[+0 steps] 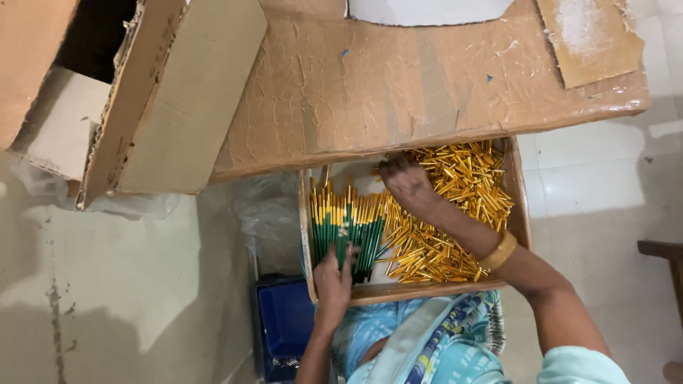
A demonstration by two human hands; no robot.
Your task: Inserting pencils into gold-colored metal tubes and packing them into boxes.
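Head view, looking straight down: a bundle of green sticks with gold tips lies in the left part of a shallow wooden tray, in the lower middle of the frame. The sticks lie side by side, gold ends toward the top of the frame. The left hand rests on the near end of this bundle, at the tray's lower edge. Its fingers are bent and close together over the green ends, touching them; whether they pinch single sticks I cannot tell.

To the right of the bundle, the tray holds a heap of small gold tubes, which fills the middle and right part. The right hand lies on the upper part of this heap, near the far wall of the tray, with the palm down. Its fingers are curled into the tubes and point to the upper left; what they grip is hidden. A gold bangle sits on the right wrist.

Above the tray, a tabletop covered with wrinkled brown paper crosses the upper frame. An open cardboard box stands at the upper left. A blue crate is below the tray, on the pale floor.
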